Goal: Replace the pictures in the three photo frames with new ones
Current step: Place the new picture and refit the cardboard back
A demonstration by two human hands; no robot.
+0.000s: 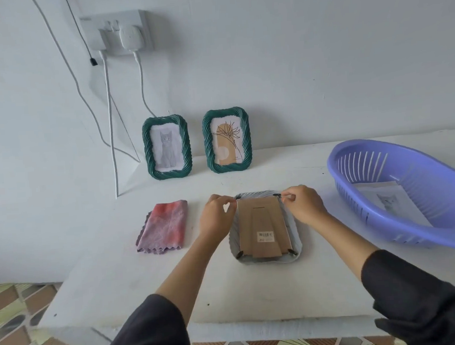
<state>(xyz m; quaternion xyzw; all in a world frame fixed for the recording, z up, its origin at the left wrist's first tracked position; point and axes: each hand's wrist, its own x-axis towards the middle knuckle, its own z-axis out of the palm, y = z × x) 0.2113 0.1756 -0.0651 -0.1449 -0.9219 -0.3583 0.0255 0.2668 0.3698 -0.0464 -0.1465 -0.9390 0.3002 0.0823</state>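
At the right of the table [256, 291], a purple basket [356, 201] with slotted walls, reaching past the picture's right edge. Inside it, printed paper lying flat, and on the top sheet [390, 201] a grey cat. In the middle of the table, toward the near side, a white frame [296, 237] lying face down, with ribbed rim and its long side pointing away. On its back, a brown board [262, 221] with the stand folded flat and a small barcode label [266, 236] low on it. At the four corners of the board, small black tabs, with the near tabs [239, 255] untouched. At the wall behind, two green frames standing upright, side by side but apart: cat frame [186, 148] on the left, plant frame [245, 138] on the right. Left of the white frame and apart from it, a folded pink-purple cloth [163, 226]. Both arms stretched forward, one on each side of the white frame, dark sleeves pushed back from the forearms. Left hand [217, 218] at the far left corner of the board, fingers curled, thumb and forefinger closed on the left tab [237, 198]. Right hand [304, 207] at the far right corner in mirrored pose, thumb and forefinger pinching the right tab [276, 195], other fingers curled in toward the palm.
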